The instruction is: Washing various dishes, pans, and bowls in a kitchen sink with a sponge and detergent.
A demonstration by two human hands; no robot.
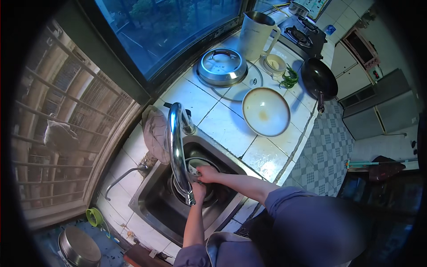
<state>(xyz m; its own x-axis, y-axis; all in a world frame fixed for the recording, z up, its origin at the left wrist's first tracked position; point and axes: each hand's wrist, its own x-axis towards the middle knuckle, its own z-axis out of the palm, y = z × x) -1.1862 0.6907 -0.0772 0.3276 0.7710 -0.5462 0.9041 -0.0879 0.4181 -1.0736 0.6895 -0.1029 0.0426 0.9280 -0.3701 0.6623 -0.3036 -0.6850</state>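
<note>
In the stainless steel sink [160, 210], my right hand [207, 174] grips the rim of a small patterned bowl [194, 164]. My left hand [198, 191] is beside it, partly behind the curved chrome faucet [176, 140], against the bowl's lower side; its fingertips are hidden. Beneath both hands lies a round metal pot or basin [218, 197], mostly covered by the hands and faucet.
Right of the sink stand a shallow white bowl [266, 111], a glass lid [235, 91], a metal lidded pan [222, 66], green vegetables [290, 77], a pitcher [255, 36] and a black wok [318, 78]. A cloth [155, 133] lies behind the sink.
</note>
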